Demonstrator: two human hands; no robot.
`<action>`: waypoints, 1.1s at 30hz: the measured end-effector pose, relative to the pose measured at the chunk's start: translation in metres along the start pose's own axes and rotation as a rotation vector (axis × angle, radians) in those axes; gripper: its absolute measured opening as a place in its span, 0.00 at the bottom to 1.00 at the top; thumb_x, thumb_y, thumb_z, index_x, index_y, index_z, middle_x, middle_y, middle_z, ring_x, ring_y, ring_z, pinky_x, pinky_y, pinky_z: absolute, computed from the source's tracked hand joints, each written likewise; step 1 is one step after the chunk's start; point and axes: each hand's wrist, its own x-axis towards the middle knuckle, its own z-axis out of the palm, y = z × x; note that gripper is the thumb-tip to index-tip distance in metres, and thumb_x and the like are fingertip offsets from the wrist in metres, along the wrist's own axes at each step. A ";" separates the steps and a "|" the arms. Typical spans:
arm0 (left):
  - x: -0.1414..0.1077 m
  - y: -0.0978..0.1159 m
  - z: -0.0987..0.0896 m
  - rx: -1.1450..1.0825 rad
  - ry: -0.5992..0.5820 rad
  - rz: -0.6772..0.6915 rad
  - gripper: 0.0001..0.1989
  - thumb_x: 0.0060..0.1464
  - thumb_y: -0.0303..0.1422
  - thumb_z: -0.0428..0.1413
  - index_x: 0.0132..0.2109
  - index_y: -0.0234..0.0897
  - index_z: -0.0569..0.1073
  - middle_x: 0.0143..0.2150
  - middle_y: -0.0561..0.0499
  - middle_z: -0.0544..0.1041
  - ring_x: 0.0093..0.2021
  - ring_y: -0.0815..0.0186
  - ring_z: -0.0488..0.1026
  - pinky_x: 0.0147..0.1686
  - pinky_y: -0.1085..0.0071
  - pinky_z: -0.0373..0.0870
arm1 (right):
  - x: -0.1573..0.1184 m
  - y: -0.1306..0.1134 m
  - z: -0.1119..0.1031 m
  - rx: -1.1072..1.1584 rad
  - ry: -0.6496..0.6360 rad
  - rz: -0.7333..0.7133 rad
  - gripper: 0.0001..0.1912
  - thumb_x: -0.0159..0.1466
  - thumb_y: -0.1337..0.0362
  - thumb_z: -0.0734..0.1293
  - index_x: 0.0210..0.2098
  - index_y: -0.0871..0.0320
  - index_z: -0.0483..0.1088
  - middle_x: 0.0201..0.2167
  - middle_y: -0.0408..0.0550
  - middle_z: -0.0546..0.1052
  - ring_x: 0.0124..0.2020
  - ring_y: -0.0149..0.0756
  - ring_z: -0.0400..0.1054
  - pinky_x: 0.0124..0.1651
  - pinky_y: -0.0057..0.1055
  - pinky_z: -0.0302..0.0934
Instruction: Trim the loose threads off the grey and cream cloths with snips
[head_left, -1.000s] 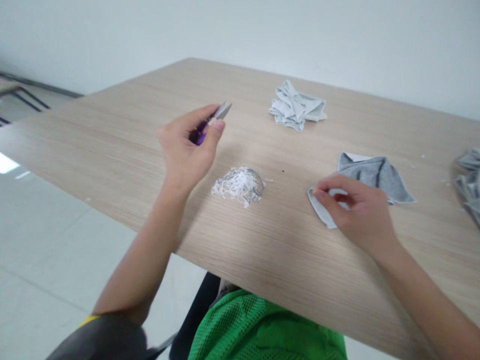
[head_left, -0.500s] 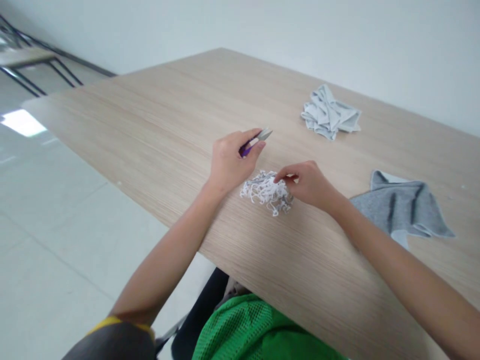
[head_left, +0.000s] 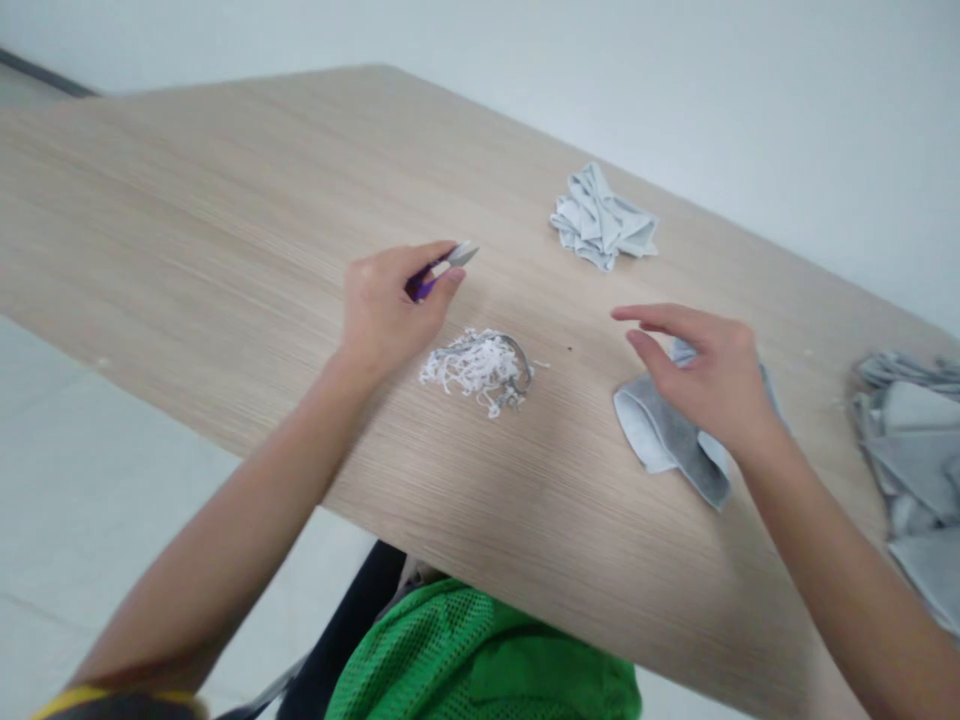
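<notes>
while my left hand (head_left: 394, 305) grips the snips (head_left: 463, 257), my right hand (head_left: 709, 370) hangs open by the cloth (head_left: 667, 420)

as i look down at the table (head_left: 187, 200), my left hand is closed around the snips, thumb on the near side and forefinger on the far side. the purple handle shows between them, and the pale blades poke out past my fingertips, pointing right and slightly away from me. how far apart the blades stand, i cannot tell. the snips are above the table, just beyond the scraps (head_left: 480, 365), a loose, tangled heap of white and grey strips lying between my two hands, nearer the left one.

my right hand is partly open, thumb and forefinger parted with a clear gap, and i see nothing between them. my other fingers are mostly hidden. the cloth, grey with a paler side turned up at its left end, lies rumpled on the table, partly covered from view by this hand; whether the two touch, i cannot tell.

a dark speck (head_left: 570, 349) sits between the scraps and the cloth. farther back, near the wall (head_left: 712, 90), is a crumpled pale pile (head_left: 600, 220). off to the right, a bigger grey stack (head_left: 919, 450) runs out of view. below the near edge is green mesh (head_left: 480, 660).
</notes>
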 end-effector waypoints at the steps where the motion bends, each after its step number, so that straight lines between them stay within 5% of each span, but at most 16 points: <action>1: 0.000 0.001 0.001 -0.004 -0.004 -0.008 0.20 0.66 0.48 0.55 0.53 0.41 0.82 0.42 0.51 0.86 0.37 0.67 0.79 0.43 0.67 0.75 | -0.020 0.012 -0.017 -0.037 0.032 0.062 0.12 0.68 0.62 0.69 0.48 0.52 0.82 0.48 0.48 0.85 0.49 0.42 0.81 0.59 0.40 0.72; 7: -0.007 0.014 0.000 0.010 -0.090 -0.055 0.24 0.68 0.49 0.53 0.58 0.38 0.80 0.49 0.46 0.85 0.47 0.61 0.81 0.55 0.60 0.75 | -0.178 0.082 -0.097 -0.098 0.210 0.580 0.14 0.66 0.53 0.72 0.44 0.54 0.83 0.45 0.50 0.86 0.48 0.45 0.81 0.60 0.47 0.73; 10: -0.010 0.019 0.001 0.051 -0.187 -0.089 0.25 0.69 0.49 0.49 0.61 0.40 0.78 0.53 0.46 0.84 0.52 0.58 0.80 0.58 0.58 0.75 | -0.231 0.093 -0.107 -0.051 0.223 0.783 0.16 0.63 0.50 0.73 0.42 0.55 0.83 0.45 0.53 0.85 0.48 0.47 0.81 0.60 0.50 0.73; 12: -0.012 0.020 0.004 0.063 -0.240 -0.120 0.25 0.68 0.49 0.49 0.62 0.41 0.77 0.54 0.48 0.84 0.51 0.59 0.80 0.56 0.60 0.75 | -0.243 0.092 -0.103 0.004 0.220 0.863 0.19 0.61 0.47 0.74 0.41 0.56 0.83 0.46 0.55 0.85 0.48 0.48 0.81 0.58 0.49 0.74; 18: -0.011 0.025 0.015 0.142 -0.344 -0.167 0.28 0.66 0.55 0.49 0.61 0.48 0.78 0.39 0.51 0.84 0.28 0.69 0.71 0.29 0.75 0.63 | -0.204 0.122 -0.054 0.092 0.241 0.898 0.37 0.58 0.41 0.74 0.57 0.61 0.76 0.53 0.63 0.82 0.49 0.51 0.80 0.50 0.47 0.76; 24: -0.011 0.021 0.016 0.150 -0.281 -0.167 0.27 0.65 0.56 0.49 0.60 0.49 0.79 0.37 0.55 0.84 0.30 0.67 0.72 0.32 0.74 0.65 | -0.148 0.151 0.003 -0.010 0.174 0.751 0.56 0.51 0.37 0.78 0.65 0.69 0.65 0.64 0.70 0.71 0.62 0.54 0.69 0.65 0.51 0.65; 28: -0.013 0.010 0.014 0.119 -0.204 -0.159 0.25 0.66 0.57 0.50 0.58 0.53 0.79 0.41 0.59 0.86 0.33 0.63 0.77 0.36 0.68 0.71 | -0.120 0.143 0.024 -0.080 0.134 0.628 0.36 0.64 0.45 0.74 0.62 0.62 0.68 0.67 0.62 0.68 0.68 0.53 0.63 0.70 0.58 0.57; 33: -0.015 -0.001 0.012 0.038 -0.179 -0.051 0.22 0.65 0.54 0.54 0.55 0.51 0.81 0.51 0.57 0.86 0.46 0.55 0.83 0.49 0.59 0.78 | -0.097 0.143 0.030 -0.091 0.068 0.528 0.20 0.72 0.54 0.69 0.58 0.58 0.72 0.59 0.54 0.74 0.58 0.46 0.71 0.62 0.52 0.68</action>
